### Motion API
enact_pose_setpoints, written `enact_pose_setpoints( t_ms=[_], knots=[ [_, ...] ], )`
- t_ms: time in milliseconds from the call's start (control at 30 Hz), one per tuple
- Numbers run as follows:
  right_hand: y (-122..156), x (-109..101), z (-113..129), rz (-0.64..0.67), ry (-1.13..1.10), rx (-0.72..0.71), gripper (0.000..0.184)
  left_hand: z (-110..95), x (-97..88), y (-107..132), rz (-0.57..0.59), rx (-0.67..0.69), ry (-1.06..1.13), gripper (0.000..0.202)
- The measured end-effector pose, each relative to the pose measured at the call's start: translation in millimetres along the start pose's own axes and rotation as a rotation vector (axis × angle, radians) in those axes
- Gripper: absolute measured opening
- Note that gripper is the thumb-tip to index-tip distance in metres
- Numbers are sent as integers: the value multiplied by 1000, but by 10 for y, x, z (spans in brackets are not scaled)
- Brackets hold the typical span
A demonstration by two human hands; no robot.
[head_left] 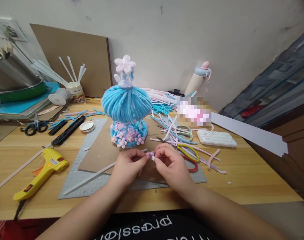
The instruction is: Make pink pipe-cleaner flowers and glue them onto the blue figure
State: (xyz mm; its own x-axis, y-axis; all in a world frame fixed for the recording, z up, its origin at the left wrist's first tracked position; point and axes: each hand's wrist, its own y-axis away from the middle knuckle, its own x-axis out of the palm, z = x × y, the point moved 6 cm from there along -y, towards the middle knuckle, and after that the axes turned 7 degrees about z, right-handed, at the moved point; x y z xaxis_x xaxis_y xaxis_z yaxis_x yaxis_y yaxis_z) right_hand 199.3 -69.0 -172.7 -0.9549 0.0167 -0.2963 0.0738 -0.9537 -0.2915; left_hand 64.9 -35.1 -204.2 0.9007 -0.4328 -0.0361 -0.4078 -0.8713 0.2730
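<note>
Both my hands meet above the brown cardboard (pixel 97 151), with a small fuzzy lilac-and-white flower (pixel 151 155) between them. My left hand (pixel 128 165) pinches its left side with thumb and index finger. On the other side, the fingertips of my right hand (pixel 172 163) are closed on it too. The flower's underside is hidden by my fingers. Just beyond stands a blue pipe-cleaner craft (pixel 127 103) with a pleated round top, a pale flower at its peak and several small flowers around its base.
At left lie a yellow glue gun (pixel 42 173), black scissors (pixel 36 126) and a black cutter (pixel 69 130). Right of my hands are scissors with yellow handles (pixel 189 151) and red handles (pixel 191 165), loose pipe cleaners (pixel 211 158) and a white power bank (pixel 216 138). A bottle (pixel 198 78) stands behind.
</note>
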Motion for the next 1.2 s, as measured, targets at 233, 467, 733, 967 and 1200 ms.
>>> enact_pose_setpoints(
  t_ms=[233,467,733,967,1200],
  knots=[
    [-7,-15,-9,-25,34,-32,13,-42,-5,71,-113,69,-14,18],
    [30,5,-22,-37,111,-62,14,-25,3,90,-148,117,-62,18],
    [17,19,-70,-41,94,-46,13,-35,16,101,-150,121,-32,16],
    [15,7,-10,-54,219,-115,14,-33,23,108,-160,101,-42,19],
    [7,16,15,-67,288,-141,14,-8,49,102,-133,112,-32,18]
  ],
)
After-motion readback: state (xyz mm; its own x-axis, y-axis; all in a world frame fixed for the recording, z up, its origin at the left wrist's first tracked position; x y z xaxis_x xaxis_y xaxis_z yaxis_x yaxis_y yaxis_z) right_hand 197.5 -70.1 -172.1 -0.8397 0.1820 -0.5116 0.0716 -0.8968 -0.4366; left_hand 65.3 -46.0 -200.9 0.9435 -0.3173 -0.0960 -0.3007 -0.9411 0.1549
